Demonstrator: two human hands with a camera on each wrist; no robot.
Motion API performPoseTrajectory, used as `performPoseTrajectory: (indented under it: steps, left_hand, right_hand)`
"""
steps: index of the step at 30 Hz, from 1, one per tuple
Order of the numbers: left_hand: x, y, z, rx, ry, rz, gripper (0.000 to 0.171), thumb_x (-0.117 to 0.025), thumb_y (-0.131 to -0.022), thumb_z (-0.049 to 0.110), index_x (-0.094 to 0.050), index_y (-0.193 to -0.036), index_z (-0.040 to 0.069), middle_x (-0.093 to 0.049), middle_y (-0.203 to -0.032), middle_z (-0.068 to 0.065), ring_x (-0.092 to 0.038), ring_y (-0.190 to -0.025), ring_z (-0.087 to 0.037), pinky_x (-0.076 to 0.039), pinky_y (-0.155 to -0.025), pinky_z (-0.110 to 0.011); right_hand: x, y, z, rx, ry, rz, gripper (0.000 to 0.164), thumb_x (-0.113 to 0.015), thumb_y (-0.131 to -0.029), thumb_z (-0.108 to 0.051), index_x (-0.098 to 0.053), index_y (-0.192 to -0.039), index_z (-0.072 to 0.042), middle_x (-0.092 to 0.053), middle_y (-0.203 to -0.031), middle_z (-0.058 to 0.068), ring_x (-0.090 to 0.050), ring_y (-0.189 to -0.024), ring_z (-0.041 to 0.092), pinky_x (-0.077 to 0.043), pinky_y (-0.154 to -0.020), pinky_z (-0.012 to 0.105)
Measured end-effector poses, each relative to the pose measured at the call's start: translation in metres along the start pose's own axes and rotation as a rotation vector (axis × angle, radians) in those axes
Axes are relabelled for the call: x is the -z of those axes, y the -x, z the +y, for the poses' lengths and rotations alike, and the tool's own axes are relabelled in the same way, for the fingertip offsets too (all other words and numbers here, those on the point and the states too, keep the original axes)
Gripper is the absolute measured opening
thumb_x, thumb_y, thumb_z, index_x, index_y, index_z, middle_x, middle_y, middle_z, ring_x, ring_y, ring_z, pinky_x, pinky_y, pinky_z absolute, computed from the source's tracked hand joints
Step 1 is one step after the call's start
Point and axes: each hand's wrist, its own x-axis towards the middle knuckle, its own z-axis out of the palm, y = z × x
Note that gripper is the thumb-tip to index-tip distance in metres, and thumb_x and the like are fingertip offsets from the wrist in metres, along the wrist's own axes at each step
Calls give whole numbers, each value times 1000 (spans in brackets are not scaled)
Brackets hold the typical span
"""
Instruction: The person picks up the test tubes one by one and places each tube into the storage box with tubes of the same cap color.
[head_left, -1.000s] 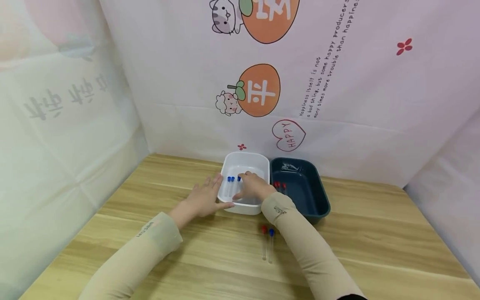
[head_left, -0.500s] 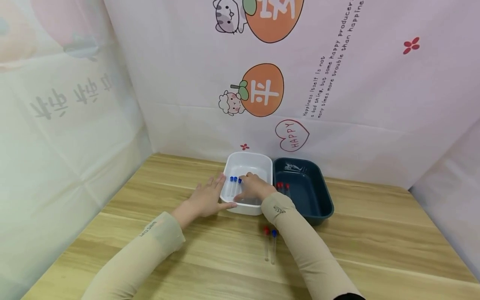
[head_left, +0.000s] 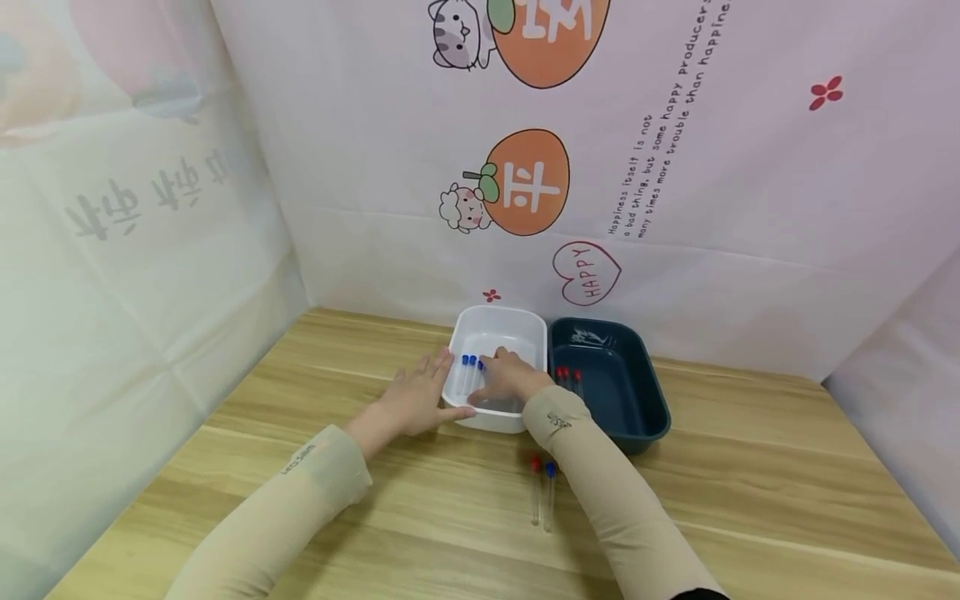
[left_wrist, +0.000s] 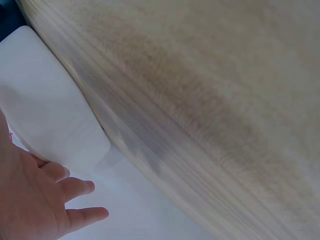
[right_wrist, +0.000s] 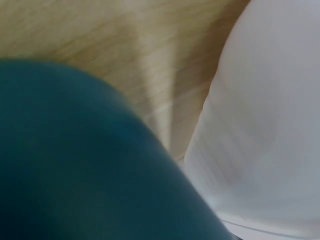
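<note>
Inside the white tray (head_left: 491,423), my right hand (head_left: 507,375) grips a blue-capped test tube (head_left: 482,365), thumb toward its lower end and fingers near its cap; most of the tube is hidden. To its left lie two more blue-capped test tubes (head_left: 468,375), side by side. With fingers spread, my left hand (head_left: 412,400) rests on the tray's left and front rim. In the left wrist view the left hand (left_wrist: 35,200) lies against the white tray (left_wrist: 50,100). The right hand is out of sight in the right wrist view.
A dark blue-green tray (head_left: 637,400) stands right beside the white one, with several red-capped test tubes (head_left: 570,379) at its left side. On the wooden table (head_left: 420,517) in front lie a red-capped tube (head_left: 536,492) and a blue-capped tube (head_left: 550,500). A printed cloth (head_left: 360,150) hangs behind.
The tube under my right hand has shifted slightly left, nearer the other two blue-capped tubes. My left hand keeps its place on the rim. The whole head view has drifted slightly.
</note>
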Motion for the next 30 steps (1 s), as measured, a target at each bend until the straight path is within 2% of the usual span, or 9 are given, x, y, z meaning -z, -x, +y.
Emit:
performPoseTrajectory:
  steps: [12,19,25,30]
  left_hand:
    - [0,-1,2,-11,6,3,108,-54,-93,73,-16,-163,0,-14,-170,-15,-18,-152,-43,-22,-115,-70]
    - [-2,-1,2,-3,16,-6,109,-53,-93,74,-14,-163,1,-11,-170,-14,-16,-153,-42,-20,-116,-69]
    - [-2,-1,0,0,27,-9,109,-52,-93,75,-12,-164,1,-10,-170,-14,-14,-154,-42,-18,-116,-70]
    - [-3,-2,-2,0,30,-3,109,-52,-93,74,-13,-164,1,-10,-170,-13,-14,-154,-42,-18,-116,-70]
  right_hand:
    - [0,3,4,28,48,-20,96,-74,-89,-57,-33,-161,-10,-41,-153,23,-45,-135,36,-39,-113,51]
    - [9,12,3,19,-23,-31,87,-73,-92,-52,-36,-161,-15,-40,-156,21,-42,-141,38,-36,-114,56]
    - [19,15,1,58,-37,-37,82,-71,-96,-45,-34,-162,-13,-38,-158,22,-38,-144,39,-31,-117,56]
    - [22,17,-1,87,-58,-29,80,-71,-97,-41,-34,-162,-12,-42,-156,21,-43,-141,36,-34,-117,53]
